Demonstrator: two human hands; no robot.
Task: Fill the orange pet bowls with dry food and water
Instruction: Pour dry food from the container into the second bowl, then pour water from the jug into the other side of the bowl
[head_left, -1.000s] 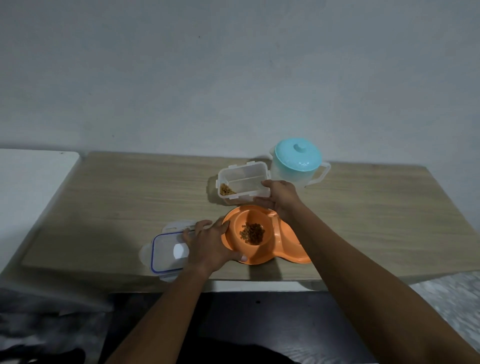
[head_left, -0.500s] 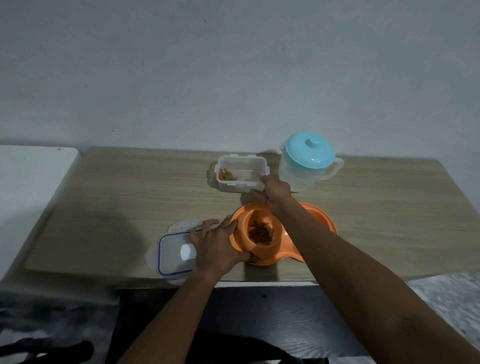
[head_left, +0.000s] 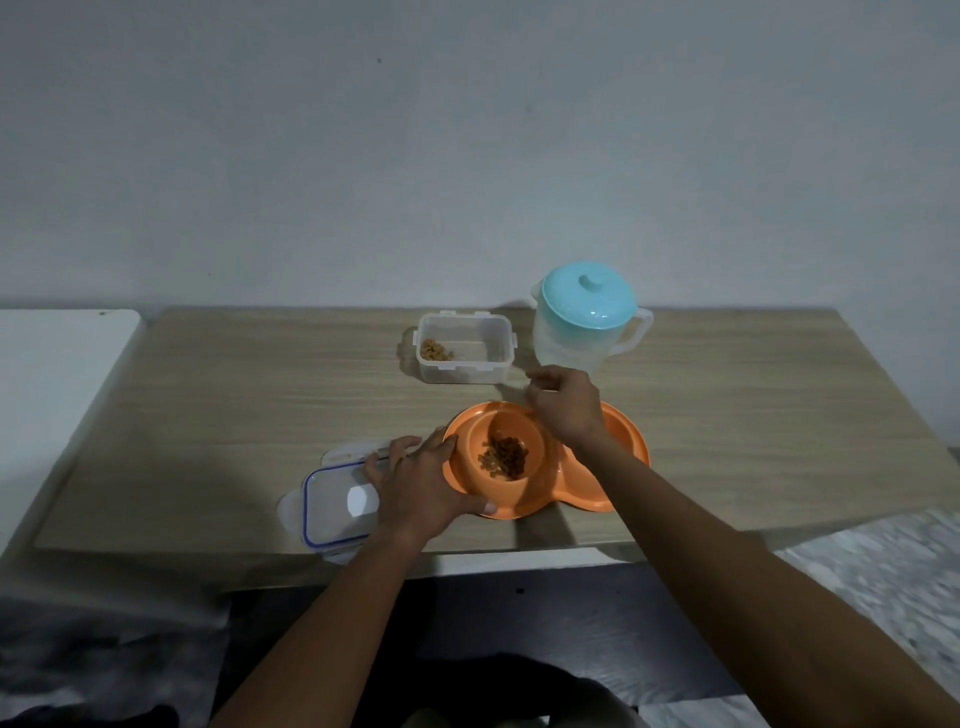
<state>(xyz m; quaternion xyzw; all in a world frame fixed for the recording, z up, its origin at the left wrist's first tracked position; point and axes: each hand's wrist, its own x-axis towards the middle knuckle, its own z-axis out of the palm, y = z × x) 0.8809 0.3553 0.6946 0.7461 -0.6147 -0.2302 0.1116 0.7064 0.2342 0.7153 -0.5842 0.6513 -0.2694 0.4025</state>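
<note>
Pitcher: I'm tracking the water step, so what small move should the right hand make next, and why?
Probably reach the right hand to the pitcher handle: dry food already lies in the orange pet bowl, which the left hand steadies, and the right hand holds nothing.

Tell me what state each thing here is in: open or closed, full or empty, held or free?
Orange bowl: left well holds dry food; right well mostly hidden.
Clear container: lid off, upright, a little food left.
Container lid: flat on the table, beside the bowl.
Jug: upright, teal lid on.
Left hand: holds the bowl's left rim.
Right hand: fingers loosely curled, holding nothing.
</note>
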